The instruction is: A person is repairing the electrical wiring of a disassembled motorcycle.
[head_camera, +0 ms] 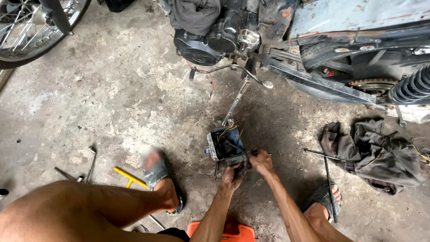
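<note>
head, both hands on boxy metal housing (225,145)

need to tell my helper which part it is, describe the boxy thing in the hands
Below the motorcycle engine, follow the kickstand down to both hands on the concrete floor. The left hand grips a small open metal box, the only thing with yellow and black wires inside.
</note>
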